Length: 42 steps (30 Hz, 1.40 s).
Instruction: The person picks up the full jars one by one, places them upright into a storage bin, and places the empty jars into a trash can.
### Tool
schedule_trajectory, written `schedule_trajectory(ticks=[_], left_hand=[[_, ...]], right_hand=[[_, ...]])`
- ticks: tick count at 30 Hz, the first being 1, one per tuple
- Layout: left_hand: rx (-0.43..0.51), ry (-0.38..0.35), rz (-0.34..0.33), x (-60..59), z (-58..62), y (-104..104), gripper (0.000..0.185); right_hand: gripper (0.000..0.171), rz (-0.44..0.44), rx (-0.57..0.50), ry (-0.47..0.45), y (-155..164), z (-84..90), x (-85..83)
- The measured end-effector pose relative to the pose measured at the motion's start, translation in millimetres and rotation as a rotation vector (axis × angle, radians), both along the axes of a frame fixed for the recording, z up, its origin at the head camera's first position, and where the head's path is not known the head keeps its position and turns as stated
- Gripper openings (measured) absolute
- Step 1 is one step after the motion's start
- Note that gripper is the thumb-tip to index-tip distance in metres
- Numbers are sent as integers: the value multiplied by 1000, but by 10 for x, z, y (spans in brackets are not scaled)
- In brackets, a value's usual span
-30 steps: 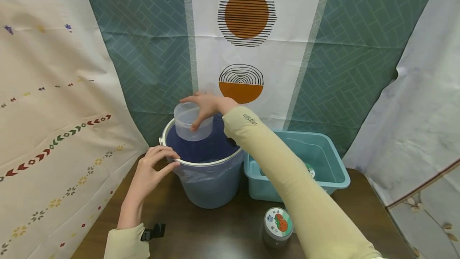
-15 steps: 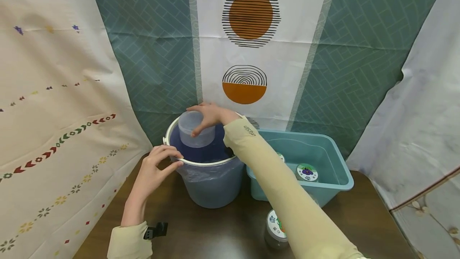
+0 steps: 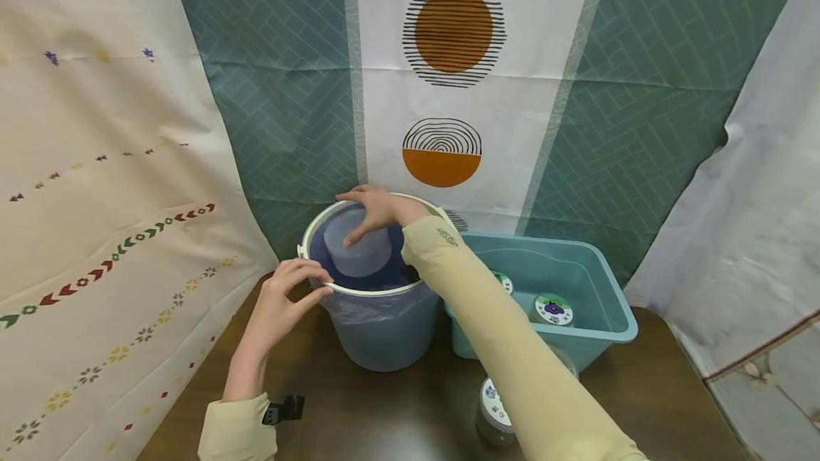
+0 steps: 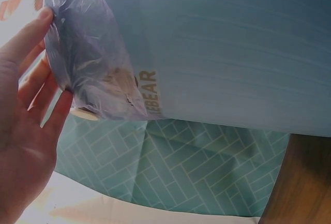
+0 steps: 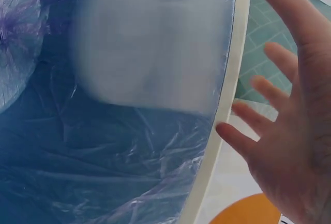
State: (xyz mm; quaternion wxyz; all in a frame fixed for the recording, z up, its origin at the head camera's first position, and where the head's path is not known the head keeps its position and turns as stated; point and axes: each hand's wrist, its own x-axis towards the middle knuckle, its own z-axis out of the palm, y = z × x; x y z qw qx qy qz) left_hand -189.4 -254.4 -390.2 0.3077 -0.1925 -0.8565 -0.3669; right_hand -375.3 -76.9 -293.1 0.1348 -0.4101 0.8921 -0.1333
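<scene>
A blue trash can (image 3: 384, 338) with a pale rim ring and a plastic liner stands on the table. My left hand (image 3: 282, 304) holds its front-left rim, thumb and fingertips at the ring; in the left wrist view the left hand (image 4: 26, 110) touches the folded liner (image 4: 93, 53). A clear round plastic tub (image 3: 361, 251) is inside the mouth of the can. Over the can, my right hand (image 3: 378, 208) is spread with its fingers apart. The right wrist view has the tub (image 5: 145, 43) blurred and apart from the right hand (image 5: 289, 115).
A teal plastic basin (image 3: 576, 272) right of the can contains small jars, one with a purple-printed lid (image 3: 552, 310). Another lidded jar (image 3: 495, 415) stands on the brown table (image 3: 384, 418), partly behind my right sleeve. Patterned cloth (image 3: 275, 91) hangs behind.
The tub has gone down from the right hand into the can and left the fingers. The right hand has lowered slightly; the left stays at the rim. The head view has shifted slightly.
</scene>
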Motion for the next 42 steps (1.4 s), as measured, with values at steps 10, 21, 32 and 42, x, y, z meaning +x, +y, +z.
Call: schedule_trajectory(ticks=[10,21,32,42], left_hand=[[-5,1,2,-2,5,19,28],[32,-11,5,3,-13,14,27],[33,21,-19,-26,-51,38,28],[44,59,-27,-37,-87,44,30]], right_hand=[[97,42,-83,24,79,132,12],[94,95,-131,32,246,354,92],[85,96,-216,144,677,502,330],[79,88,-321,224,1250,286,737]])
